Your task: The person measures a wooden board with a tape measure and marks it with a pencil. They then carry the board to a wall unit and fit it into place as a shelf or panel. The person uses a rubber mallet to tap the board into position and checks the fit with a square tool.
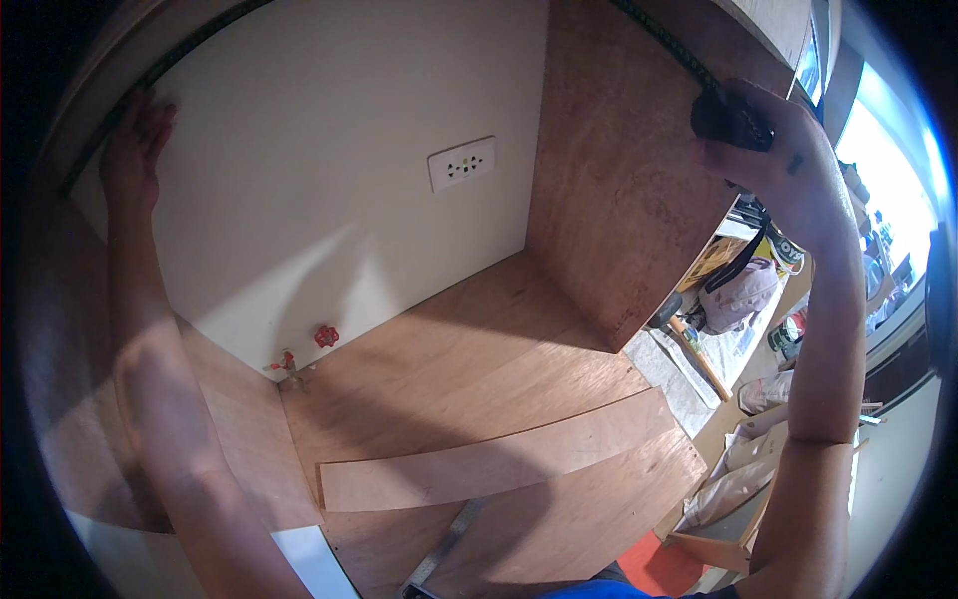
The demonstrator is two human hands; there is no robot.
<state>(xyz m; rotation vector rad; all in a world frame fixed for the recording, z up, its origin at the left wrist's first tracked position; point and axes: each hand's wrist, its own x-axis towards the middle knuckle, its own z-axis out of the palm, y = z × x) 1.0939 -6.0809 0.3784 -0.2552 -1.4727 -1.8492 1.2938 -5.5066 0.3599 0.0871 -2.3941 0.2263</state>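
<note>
My right hand [793, 150] grips the dark case of a tape measure [731, 118] by the wooden side panel [629, 170] at the upper right. From the case the dark blade runs up out of view at the top edge, then shows again along the upper left. There my left hand [138, 155] is raised, its fingers stretched out and the fingertips touching or close to the tape blade [185, 47]. The blade's end lies past that hand, near the left panel; the exact contact is hard to see.
A white wall outlet [462, 164] and red valve handles [326, 335] stand out from the back wall. Below lie a thin plywood strip [489, 454] and a metal ruler or square [444, 549]. Outside at right are a hammer [702, 357], a bag [738, 295] and a wooden box [728, 499].
</note>
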